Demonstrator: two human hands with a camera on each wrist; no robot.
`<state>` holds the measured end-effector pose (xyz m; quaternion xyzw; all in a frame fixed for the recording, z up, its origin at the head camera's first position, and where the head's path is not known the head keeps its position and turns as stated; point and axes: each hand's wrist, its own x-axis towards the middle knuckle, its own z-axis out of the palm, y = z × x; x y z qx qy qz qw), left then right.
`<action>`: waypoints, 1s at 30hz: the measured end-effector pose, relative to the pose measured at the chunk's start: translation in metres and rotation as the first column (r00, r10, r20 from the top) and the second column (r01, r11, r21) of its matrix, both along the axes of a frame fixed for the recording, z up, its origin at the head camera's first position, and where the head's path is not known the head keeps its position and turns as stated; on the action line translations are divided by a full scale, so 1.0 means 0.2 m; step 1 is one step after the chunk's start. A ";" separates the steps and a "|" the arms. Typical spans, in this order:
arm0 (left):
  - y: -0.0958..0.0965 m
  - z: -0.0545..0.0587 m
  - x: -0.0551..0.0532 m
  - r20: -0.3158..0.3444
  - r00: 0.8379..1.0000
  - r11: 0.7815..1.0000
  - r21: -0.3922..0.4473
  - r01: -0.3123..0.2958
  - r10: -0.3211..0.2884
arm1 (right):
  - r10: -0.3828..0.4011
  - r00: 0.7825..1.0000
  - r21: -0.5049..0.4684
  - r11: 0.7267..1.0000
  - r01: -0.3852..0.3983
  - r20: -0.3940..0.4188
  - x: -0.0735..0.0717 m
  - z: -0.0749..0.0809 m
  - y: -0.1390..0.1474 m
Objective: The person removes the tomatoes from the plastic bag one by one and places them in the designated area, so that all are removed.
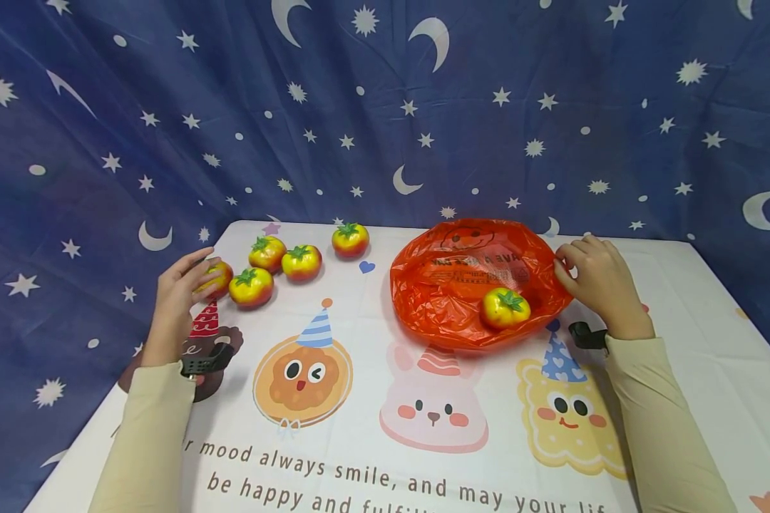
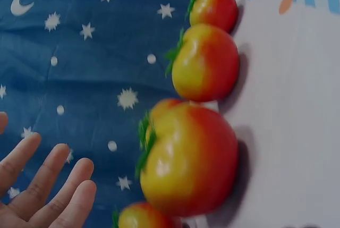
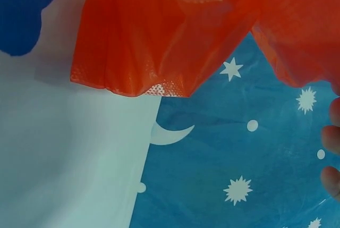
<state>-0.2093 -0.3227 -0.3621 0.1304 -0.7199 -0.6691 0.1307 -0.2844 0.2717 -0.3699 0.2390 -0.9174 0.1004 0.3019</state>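
Note:
My left hand [image 1: 182,303] is at the leftmost red-and-yellow tomato [image 1: 216,279], its fingers over the far side and partly covering it. In the left wrist view the fingers [image 2: 48,185] look spread and fairly straight; whether they touch the tomato I cannot tell. Several more tomatoes with green leafy tops, among them a front one [image 1: 252,288], lie just to the right. My right hand [image 1: 599,281] pinches the right edge of a red plastic bag [image 1: 436,306], whose mouth gapes towards me. Inside the bag, near its lower rim, sits one tomato [image 1: 505,308].
A white tablecloth [image 1: 359,313] with cartoon prints and lettering covers the table. Behind and to the left hangs a dark blue curtain [image 1: 334,92] with moons and stars. One tomato [image 1: 350,241] stands slightly apart near the table's back edge.

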 end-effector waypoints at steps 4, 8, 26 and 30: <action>0.09 0.06 0.00 -0.023 0.999 0.999 0.013 0.043 -0.043 | -0.001 1.000 0.000 1.000 0.001 0.001 0.00 0.00 0.00; 0.16 0.09 -0.03 -0.004 0.995 0.995 0.025 0.095 -0.095 | 0.000 1.000 0.001 1.000 0.000 -0.004 0.00 0.00 0.00; 0.45 0.12 -0.18 0.030 0.968 0.960 -0.122 0.253 -0.251 | 0.011 1.000 0.006 1.000 -0.011 -0.023 0.00 0.00 0.01; 0.53 0.12 -0.22 0.004 0.956 0.949 -0.124 0.291 -0.292 | 0.018 0.999 0.006 1.000 -0.017 -0.033 0.00 0.00 0.00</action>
